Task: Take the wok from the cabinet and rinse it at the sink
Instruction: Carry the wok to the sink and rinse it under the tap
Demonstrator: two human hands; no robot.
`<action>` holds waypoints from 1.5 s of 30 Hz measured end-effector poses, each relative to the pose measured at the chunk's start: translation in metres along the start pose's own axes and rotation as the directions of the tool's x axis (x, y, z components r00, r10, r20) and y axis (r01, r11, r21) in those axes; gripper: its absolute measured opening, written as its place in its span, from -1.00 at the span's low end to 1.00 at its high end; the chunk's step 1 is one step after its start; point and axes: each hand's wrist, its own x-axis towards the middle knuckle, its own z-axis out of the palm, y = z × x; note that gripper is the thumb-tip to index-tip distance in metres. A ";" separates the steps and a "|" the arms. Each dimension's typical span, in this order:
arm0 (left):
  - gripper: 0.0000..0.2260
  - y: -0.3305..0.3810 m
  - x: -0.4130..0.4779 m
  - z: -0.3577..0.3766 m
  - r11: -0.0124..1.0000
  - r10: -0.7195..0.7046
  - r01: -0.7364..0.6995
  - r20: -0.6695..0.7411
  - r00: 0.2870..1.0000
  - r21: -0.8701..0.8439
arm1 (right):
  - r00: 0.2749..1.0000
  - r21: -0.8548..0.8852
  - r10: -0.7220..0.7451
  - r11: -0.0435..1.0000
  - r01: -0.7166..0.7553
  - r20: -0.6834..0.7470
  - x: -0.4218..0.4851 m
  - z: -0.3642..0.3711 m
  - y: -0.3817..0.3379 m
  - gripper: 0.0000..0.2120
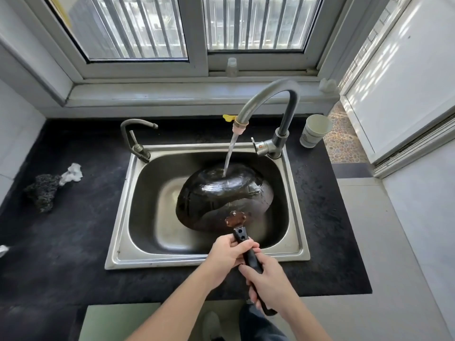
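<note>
The black wok [221, 195] is turned bottom-up inside the steel sink [123, 247], its wet underside facing me. Water runs from the tall curved faucet [268, 94] onto the wok's far side. Both hands grip the wok's long black handle [248, 252] over the sink's front rim. My left hand [227, 254] holds the handle close to the wok. My right hand [268, 283] holds it further back, toward the handle's end.
A small second tap [134, 141] stands at the sink's back left corner. A dark scrubber [43, 191] and a crumpled white cloth [72, 173] lie on the black counter at left. A white cup [315, 130] stands at back right. A small bottle [232, 67] sits on the window sill.
</note>
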 end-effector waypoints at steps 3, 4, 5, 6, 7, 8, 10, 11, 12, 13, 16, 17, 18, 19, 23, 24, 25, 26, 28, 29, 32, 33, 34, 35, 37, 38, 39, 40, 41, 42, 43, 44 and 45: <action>-0.89 -0.002 -0.004 -0.007 0.999 0.006 -0.008 -0.045 0.999 -0.040 | 1.000 -0.018 0.003 1.000 -0.003 0.031 0.002 0.005 -0.002 -0.92; -0.88 -0.003 -0.006 -0.010 0.999 0.008 -0.011 -0.061 0.998 -0.048 | 0.999 -0.026 0.002 1.000 -0.001 0.042 0.002 0.008 -0.003 -0.92; -0.88 -0.004 -0.009 -0.014 0.999 0.011 -0.015 -0.078 0.997 -0.052 | 0.999 -0.029 -0.002 1.000 0.004 0.054 0.001 0.011 -0.004 -0.91; -0.88 -0.005 -0.012 -0.018 0.998 0.016 -0.021 -0.093 0.996 -0.055 | 0.998 -0.032 -0.010 0.999 0.012 0.067 0.000 0.014 -0.005 -0.91; -0.88 -0.006 -0.016 -0.022 0.998 0.020 -0.027 -0.105 0.994 -0.063 | 0.997 -0.039 -0.017 0.999 0.020 0.081 -0.001 0.018 -0.006 -0.92; -0.89 -0.007 -0.019 -0.025 0.997 0.022 -0.031 -0.116 0.993 -0.075 | 0.995 -0.044 -0.024 0.999 0.028 0.093 -0.003 0.021 -0.007 -0.91; -0.89 -0.008 -0.028 -0.031 0.994 0.025 -0.038 -0.131 0.991 -0.102 | 0.993 -0.043 -0.033 0.998 0.038 0.113 -0.007 0.028 -0.009 -0.91; -0.88 -0.009 -0.033 -0.033 0.993 0.028 -0.043 -0.133 0.991 -0.108 | 0.992 -0.037 -0.038 0.998 0.043 0.122 -0.009 0.032 -0.009 -0.91; -0.86 -0.011 -0.037 -0.036 0.992 0.032 -0.047 -0.130 0.991 -0.113 | 0.991 -0.025 -0.042 0.999 0.045 0.131 -0.012 0.036 -0.009 -0.90; -0.84 -0.013 -0.040 -0.038 0.992 0.034 -0.048 -0.122 0.992 -0.120 | 0.989 -0.006 -0.042 0.999 0.043 0.140 -0.016 0.039 -0.009 -0.90; -0.79 -0.018 -0.052 -0.045 0.985 0.020 -0.035 -0.087 0.996 -0.170 | 0.986 0.083 -0.021 0.997 0.007 0.166 -0.029 0.048 -0.006 -0.87; -0.78 -0.020 -0.056 -0.047 0.976 0.003 -0.019 -0.074 0.997 -0.215 | 0.985 0.120 -0.008 0.993 -0.013 0.170 -0.033 0.050 -0.005 -0.85; -0.76 -0.022 -0.059 -0.048 0.962 -0.019 0.003 -0.055 0.998 -0.274 | 0.985 0.161 0.005 0.986 -0.033 0.175 -0.036 0.053 -0.004 -0.83; -0.73 -0.024 -0.062 -0.049 0.940 -0.043 0.032 -0.025 0.999 -0.340 | 0.983 0.204 0.013 0.978 -0.051 0.183 -0.039 0.056 -0.003 -0.81; -0.63 -0.029 -0.075 -0.049 0.837 -0.086 0.143 0.132 0.988 -0.528 | 0.977 0.439 0.021 0.891 -0.115 0.213 -0.049 0.071 0.001 -0.86; -0.61 -0.029 -0.077 -0.048 0.832 -0.084 0.156 0.157 0.984 -0.532 | 0.975 0.495 0.022 0.859 -0.133 0.223 -0.051 0.074 0.001 -0.87; -0.60 -0.028 -0.079 -0.047 0.831 -0.084 0.164 0.172 0.981 -0.531 | 0.972 0.537 0.025 0.830 -0.149 0.232 -0.052 0.076 0.001 -0.88; -0.60 -0.028 -0.080 -0.047 0.831 -0.085 0.169 0.178 0.980 -0.530 | 0.970 0.563 0.028 0.811 -0.163 0.240 -0.053 0.076 0.001 -0.88; -0.64 -0.028 -0.081 -0.047 0.845 -0.083 0.155 0.161 0.983 -0.512 | 0.967 0.577 0.032 0.798 -0.176 0.251 -0.055 0.074 0.001 -0.91; -0.67 -0.027 -0.081 -0.048 0.860 -0.081 0.143 0.146 0.986 -0.489 | 0.966 0.575 0.034 0.798 -0.180 0.256 -0.056 0.073 0.000 -0.92; -0.76 -0.024 -0.078 -0.047 0.890 -0.085 0.123 0.104 0.991 -0.439 | 0.959 0.527 0.056 0.826 -0.200 0.277 -0.059 0.065 -0.007 -0.94; -0.77 -0.022 -0.077 -0.046 0.894 -0.091 0.121 0.089 0.992 -0.431 | 0.956 0.482 0.073 0.851 -0.208 0.284 -0.059 0.060 -0.011 -0.96; -0.78 -0.020 -0.075 -0.045 0.899 -0.096 0.116 0.069 0.993 -0.423 | 0.953 0.413 0.094 0.886 -0.212 0.289 -0.059 0.054 -0.016 -0.96; -0.79 -0.017 -0.074 -0.045 0.903 -0.101 0.112 0.050 0.994 -0.415 | 0.951 0.320 0.115 0.924 -0.208 0.287 -0.059 0.049 -0.023 -0.96; -0.81 -0.014 -0.071 -0.043 0.913 -0.106 0.105 0.021 0.994 -0.395 | 0.960 0.065 0.136 0.986 -0.156 0.246 -0.057 0.040 -0.038 -0.95; -0.82 -0.013 -0.070 -0.041 0.917 -0.105 0.099 0.007 0.994 -0.386 | 0.970 -0.095 0.129 0.989 -0.112 0.206 -0.056 0.039 -0.046 -0.95; -0.83 -0.011 -0.070 -0.039 0.921 -0.101 0.093 -0.003 0.995 -0.379 | 0.981 -0.269 0.114 0.961 -0.069 0.154 -0.057 0.041 -0.053 -0.93; -0.83 -0.009 -0.068 -0.037 0.925 -0.096 0.084 -0.014 0.995 -0.372 | 0.992 -0.455 0.085 0.890 -0.034 0.092 -0.058 0.044 -0.059 -0.89; -0.84 -0.007 -0.066 -0.035 0.926 -0.093 0.078 -0.021 0.995 -0.369 | 0.999 -0.638 0.027 0.770 -0.009 0.018 -0.060 0.048 -0.062 -0.85; -0.85 -0.005 -0.065 -0.034 0.926 -0.095 0.078 -0.027 0.995 -0.370 | 0.997 -0.769 -0.052 0.639 -0.006 -0.051 -0.064 0.053 -0.064 -0.79; -0.86 -0.003 -0.065 -0.034 0.923 -0.102 0.083 -0.031 0.994 -0.377 | 0.986 -0.832 -0.134 0.555 -0.006 -0.097 -0.066 0.058 -0.063 -0.74; -0.86 -0.002 -0.064 -0.035 0.924 -0.106 0.084 -0.038 0.994 -0.374 | 0.972 -0.855 -0.200 0.518 0.003 -0.119 -0.067 0.062 -0.061 -0.72; -0.87 0.000 -0.063 -0.036 0.927 -0.107 0.082 -0.049 0.993 -0.365 | 0.964 -0.868 -0.236 0.497 0.013 -0.121 -0.066 0.065 -0.059 -0.71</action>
